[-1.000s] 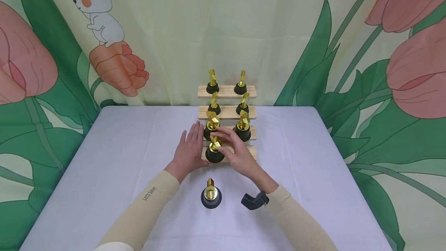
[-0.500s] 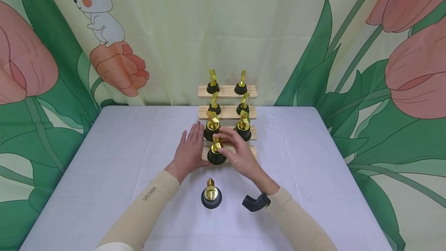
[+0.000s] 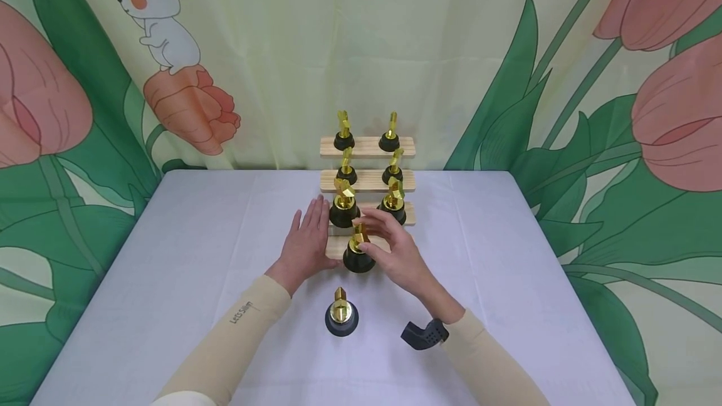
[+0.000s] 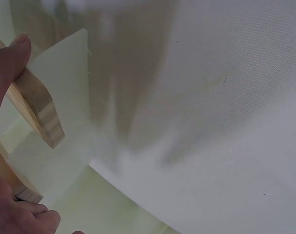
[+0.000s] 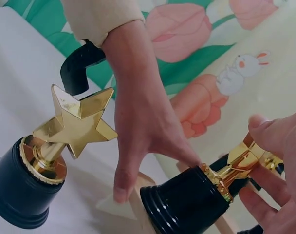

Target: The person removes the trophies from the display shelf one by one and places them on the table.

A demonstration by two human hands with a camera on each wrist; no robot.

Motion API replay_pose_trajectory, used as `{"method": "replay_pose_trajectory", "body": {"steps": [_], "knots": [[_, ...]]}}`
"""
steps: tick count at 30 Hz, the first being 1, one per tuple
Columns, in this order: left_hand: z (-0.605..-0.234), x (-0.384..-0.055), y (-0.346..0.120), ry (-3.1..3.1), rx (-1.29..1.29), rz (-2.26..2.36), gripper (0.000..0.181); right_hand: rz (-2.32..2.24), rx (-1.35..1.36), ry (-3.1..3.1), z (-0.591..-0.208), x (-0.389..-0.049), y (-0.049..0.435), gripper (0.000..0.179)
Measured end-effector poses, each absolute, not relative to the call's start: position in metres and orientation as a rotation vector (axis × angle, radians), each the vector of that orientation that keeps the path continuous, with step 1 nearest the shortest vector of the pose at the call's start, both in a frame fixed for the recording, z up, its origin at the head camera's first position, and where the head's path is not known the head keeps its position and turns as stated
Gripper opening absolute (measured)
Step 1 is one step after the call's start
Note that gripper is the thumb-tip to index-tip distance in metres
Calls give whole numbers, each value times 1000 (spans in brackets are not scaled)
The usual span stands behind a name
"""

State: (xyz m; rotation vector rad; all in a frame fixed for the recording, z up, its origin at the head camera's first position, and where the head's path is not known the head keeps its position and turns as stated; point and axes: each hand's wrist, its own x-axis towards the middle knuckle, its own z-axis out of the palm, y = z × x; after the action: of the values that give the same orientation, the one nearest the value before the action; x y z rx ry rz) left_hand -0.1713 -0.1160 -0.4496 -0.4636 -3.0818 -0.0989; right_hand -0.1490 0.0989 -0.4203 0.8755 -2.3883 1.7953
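My right hand (image 3: 397, 255) pinches a gold star trophy (image 3: 358, 260) by its star, with the round black base hanging down. That base overlaps the front of the lowest shelf of a wooden tiered rack (image 3: 336, 246). In the right wrist view, the thumb and fingers (image 5: 269, 131) close on the gold part above the black base (image 5: 187, 200). My left hand (image 3: 304, 246) lies along the rack's left side with fingers straight. The left wrist view shows its thumb (image 4: 11, 58) against a wooden shelf end (image 4: 38, 105).
Another star trophy (image 3: 341, 315) stands on the white table (image 3: 225, 237) in front of the rack. Pairs of trophies stand on the upper shelves, including one at the right (image 3: 393, 202) close behind my right hand. A printed curtain (image 3: 271, 67) hangs behind.
My right hand has shifted the trophy to the right and slightly nearer the front edge of the lowest shelf. My left hand has stayed against the rack's side.
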Motion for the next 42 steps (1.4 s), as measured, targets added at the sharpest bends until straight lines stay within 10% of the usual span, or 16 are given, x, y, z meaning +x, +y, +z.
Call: {"method": "replay_pose_trajectory", "body": {"steps": [42], "knots": [[-446, -171, -115, -3115, -461, -168, 139, 1607, 672, -2511, -436, -95, 156, 60]]}}
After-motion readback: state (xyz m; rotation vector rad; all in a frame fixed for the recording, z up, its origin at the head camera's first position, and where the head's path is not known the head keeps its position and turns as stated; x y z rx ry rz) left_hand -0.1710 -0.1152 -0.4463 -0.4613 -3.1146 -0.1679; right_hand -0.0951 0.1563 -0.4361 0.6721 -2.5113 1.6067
